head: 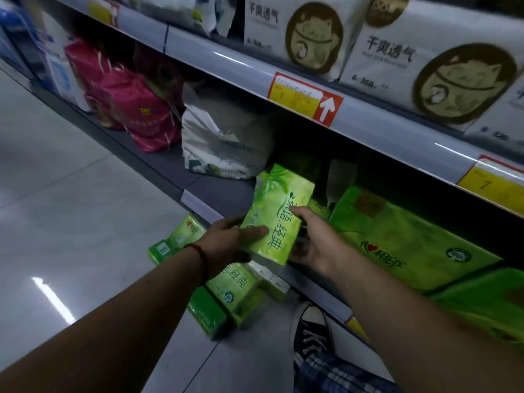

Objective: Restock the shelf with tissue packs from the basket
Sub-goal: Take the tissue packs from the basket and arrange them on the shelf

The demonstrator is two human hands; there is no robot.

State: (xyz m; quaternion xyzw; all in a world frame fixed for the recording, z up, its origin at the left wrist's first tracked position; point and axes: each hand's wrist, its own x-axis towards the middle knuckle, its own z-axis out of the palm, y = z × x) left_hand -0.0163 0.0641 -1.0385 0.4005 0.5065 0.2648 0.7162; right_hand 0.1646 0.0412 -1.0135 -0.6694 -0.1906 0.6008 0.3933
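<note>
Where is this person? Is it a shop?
Probably a shop aisle: a long shelf holds wrapped tissue bundles, yellow price tags sit on its edge, and green tissue packs lie on the floor.

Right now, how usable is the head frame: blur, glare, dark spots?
Head view: dim overall; a glare streak on the floor at lower left and thin highlights on the shelf rail; the white packs on the upper shelf are smeared by blur; the recess behind the held green pack is in deep shadow, though the pack's print stays legible.
</note>
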